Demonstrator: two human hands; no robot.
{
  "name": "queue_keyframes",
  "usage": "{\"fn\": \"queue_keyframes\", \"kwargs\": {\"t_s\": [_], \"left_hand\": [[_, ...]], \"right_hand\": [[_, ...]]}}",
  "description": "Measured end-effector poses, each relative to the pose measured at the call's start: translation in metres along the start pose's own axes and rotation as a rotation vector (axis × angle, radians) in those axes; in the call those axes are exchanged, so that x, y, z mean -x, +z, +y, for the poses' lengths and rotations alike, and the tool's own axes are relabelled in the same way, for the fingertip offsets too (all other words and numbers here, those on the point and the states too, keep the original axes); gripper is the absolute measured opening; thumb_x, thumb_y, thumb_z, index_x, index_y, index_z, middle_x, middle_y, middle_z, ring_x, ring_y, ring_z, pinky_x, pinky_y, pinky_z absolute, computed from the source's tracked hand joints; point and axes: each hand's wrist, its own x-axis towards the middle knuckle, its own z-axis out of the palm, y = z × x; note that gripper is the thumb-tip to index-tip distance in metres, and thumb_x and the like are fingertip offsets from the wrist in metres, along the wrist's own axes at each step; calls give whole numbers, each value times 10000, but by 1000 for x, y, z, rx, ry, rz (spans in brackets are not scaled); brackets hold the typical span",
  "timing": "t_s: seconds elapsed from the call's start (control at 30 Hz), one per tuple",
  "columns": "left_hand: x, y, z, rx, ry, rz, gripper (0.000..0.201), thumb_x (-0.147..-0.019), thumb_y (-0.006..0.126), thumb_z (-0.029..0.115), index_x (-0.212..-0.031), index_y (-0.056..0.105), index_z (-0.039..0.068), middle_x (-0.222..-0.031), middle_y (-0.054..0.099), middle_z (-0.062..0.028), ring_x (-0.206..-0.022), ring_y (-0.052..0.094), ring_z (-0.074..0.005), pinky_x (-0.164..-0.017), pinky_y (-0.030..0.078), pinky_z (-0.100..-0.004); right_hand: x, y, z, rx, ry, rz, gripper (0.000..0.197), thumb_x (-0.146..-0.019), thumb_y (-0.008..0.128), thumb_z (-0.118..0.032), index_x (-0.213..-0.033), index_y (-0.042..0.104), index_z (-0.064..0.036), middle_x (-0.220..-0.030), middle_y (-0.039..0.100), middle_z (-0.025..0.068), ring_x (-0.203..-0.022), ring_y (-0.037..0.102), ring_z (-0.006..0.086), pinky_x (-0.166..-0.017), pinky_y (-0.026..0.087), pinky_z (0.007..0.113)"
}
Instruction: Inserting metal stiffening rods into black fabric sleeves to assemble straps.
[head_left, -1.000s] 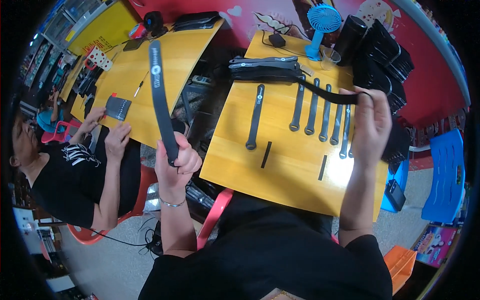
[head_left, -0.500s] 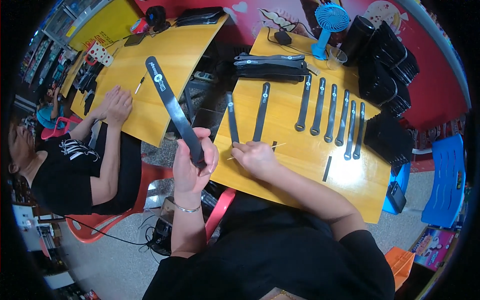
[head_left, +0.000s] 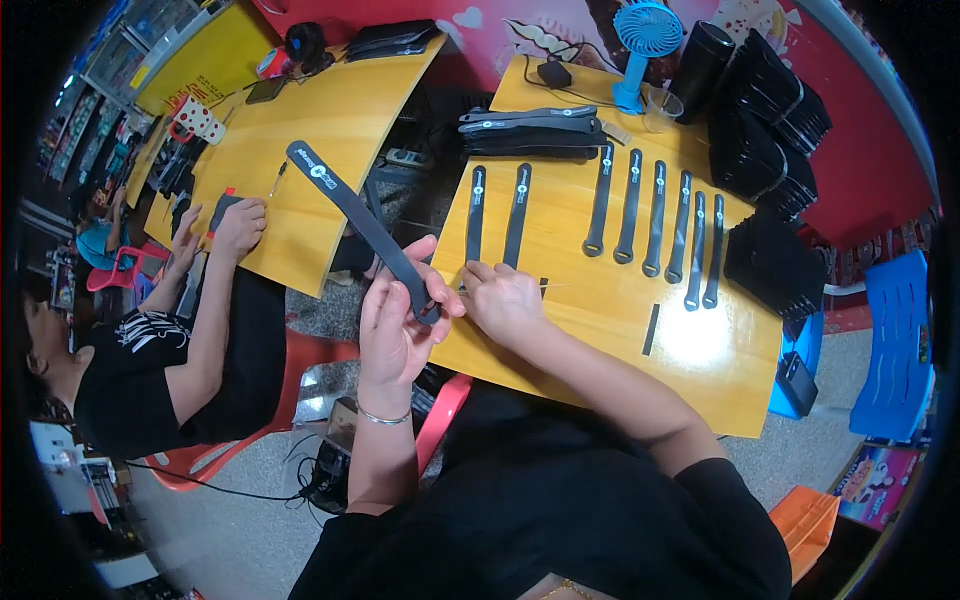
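Observation:
My left hand point(head_left: 398, 318) is raised off the table's near left edge, fingers closed around the lower end of a long black strap point(head_left: 350, 208) with white print. The strap tilts up and left, its rounded tip in the air. My right hand point(head_left: 505, 303) rests on the yellow table, fingers bent over the lower end of another black strap point(head_left: 476, 210), which they hide. Beside that strap lies a parallel one point(head_left: 518, 212). A thin pale stick point(head_left: 562, 285) shows beyond my right knuckles; I cannot tell whether the fingers touch it.
Several slotted black straps point(head_left: 628, 205) lie in a row at right. A strap pile point(head_left: 530, 135), blue fan point(head_left: 640, 50), clear cup point(head_left: 662, 110) and black stacks point(head_left: 770, 265) stand farther back. A short black strip point(head_left: 651, 330) lies nearer. At left, a co-worker point(head_left: 190, 330) sits at another table.
My right hand has straightened the strap under it, now parallel to its neighbour. My left hand and its strap have dipped and shifted right. The co-worker's hands have parted around a small dark piece.

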Motion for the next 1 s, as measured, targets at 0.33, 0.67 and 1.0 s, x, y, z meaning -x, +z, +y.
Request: {"fn": "queue_keyframes", "kwargs": {"t_s": [0.33, 0.67, 1.0], "left_hand": [[1, 25, -17, -116, -110, 47, 369, -976, 426, 201, -1295, 388, 21, -1076, 610, -202, -959, 638, -285, -694, 549, -291], [-8, 63, -63, -7, -217, 17, 319, -914, 509, 12, -1230, 469, 33, -1078, 602, -131, -1011, 619, -256, -821, 553, -336], [-7, 69, -71, -46, -179, 70, 306, -896, 548, 14, -1195, 484, 22, -1072, 603, -137, -996, 619, -228, -843, 543, -348]], "right_hand": [[28, -108, 20, -419, 248, 184, 261, -895, 506, -176, -1104, 627, -78, -817, 633, 116, -699, 633, 244, -624, 494, 350], [82, -148, 12, -364, 200, 165, 393, -844, 567, -33, -1234, 555, -88, -734, 644, 95, -622, 612, 229, -617, 476, 338], [84, -133, 12, -512, 226, 244, 394, -809, 612, 12, -1192, 568, -71, -839, 665, 134, -740, 669, 251, -647, 513, 331]]}}
